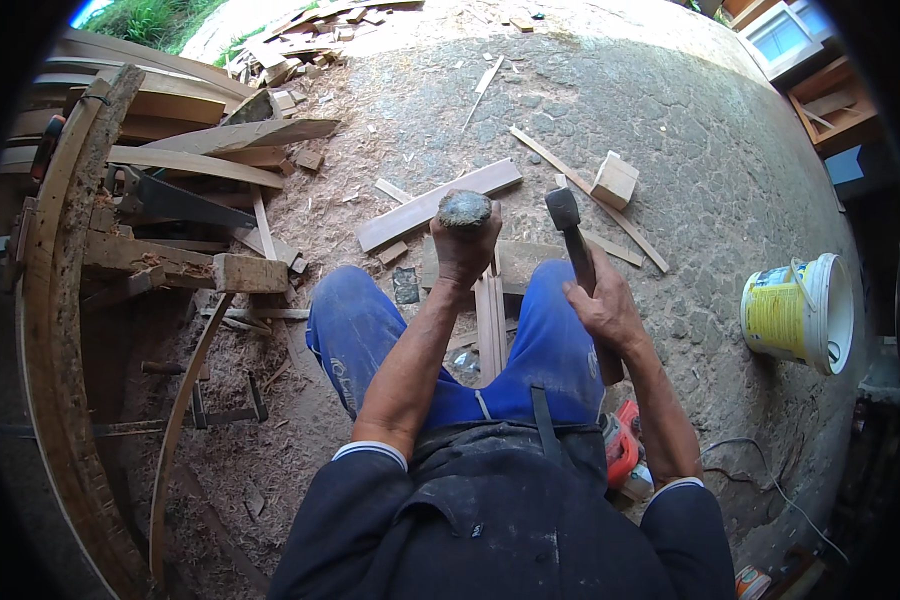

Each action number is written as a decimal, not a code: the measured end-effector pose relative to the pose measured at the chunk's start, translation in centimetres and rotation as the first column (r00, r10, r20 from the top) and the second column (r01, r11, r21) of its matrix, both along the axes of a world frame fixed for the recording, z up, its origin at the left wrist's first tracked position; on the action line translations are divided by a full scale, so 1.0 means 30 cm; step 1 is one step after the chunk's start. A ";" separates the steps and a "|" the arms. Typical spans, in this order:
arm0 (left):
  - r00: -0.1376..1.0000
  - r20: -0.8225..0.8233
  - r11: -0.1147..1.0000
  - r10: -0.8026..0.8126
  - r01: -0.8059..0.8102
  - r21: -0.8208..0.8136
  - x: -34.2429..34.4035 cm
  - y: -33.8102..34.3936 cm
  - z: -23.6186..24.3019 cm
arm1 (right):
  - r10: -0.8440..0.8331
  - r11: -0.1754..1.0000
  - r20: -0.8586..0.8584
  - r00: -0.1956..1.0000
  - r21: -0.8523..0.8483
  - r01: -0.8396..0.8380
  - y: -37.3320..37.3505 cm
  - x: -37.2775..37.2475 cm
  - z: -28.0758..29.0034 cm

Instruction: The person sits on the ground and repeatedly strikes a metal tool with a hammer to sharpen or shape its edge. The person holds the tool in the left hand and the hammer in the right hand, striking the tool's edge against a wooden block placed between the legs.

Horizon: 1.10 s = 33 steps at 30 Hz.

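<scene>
Head view lets me see a person sitting with both arms out over blue-trousered knees. The left grip is squeezed around a round-topped thing. Its top is grey, lumpy and rough, but the fist hides the rest, so I can't tell what it is. The right grip is wrapped around a hammer. Its dark, blunt head points up and away, beside the left fist but not touching it. Fingers cover the middle of its handle. Both things are held up in front of the knees.

A red thing by the right hip is half hidden, and I can't make it out. Behind the round top, part of a smooth, flat board is covered. A chunky wood block sits on the bumpy, cracked floor. A white and yellow bucket lies on its side. On the left, a bent, rough-edged beam runs into the dark rim.
</scene>
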<state>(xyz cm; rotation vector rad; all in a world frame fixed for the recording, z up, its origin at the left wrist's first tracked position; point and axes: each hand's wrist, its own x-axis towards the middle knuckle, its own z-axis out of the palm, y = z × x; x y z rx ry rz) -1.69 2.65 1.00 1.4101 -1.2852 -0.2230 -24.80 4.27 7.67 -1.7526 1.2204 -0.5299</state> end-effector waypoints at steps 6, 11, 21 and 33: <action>0.989 0.139 0.999 -0.051 0.051 0.003 -0.010 0.040 -0.013 | 0.204 0.740 0.070 0.976 -0.664 -0.107 0.057 0.087 0.290; 0.936 0.349 0.981 0.055 0.015 -0.194 -0.023 0.068 -0.031 | 0.235 0.791 -0.455 0.859 -0.424 -0.441 0.081 0.146 0.212; 0.993 0.008 0.982 -0.121 0.118 0.149 -0.008 0.104 -0.059 | 0.053 0.741 0.171 0.984 -0.667 0.076 0.096 0.057 0.526; 0.976 0.208 0.997 -0.064 0.073 -0.038 0.000 0.107 -0.069 | 0.305 0.836 -0.280 0.910 -0.378 -0.397 0.098 0.151 0.178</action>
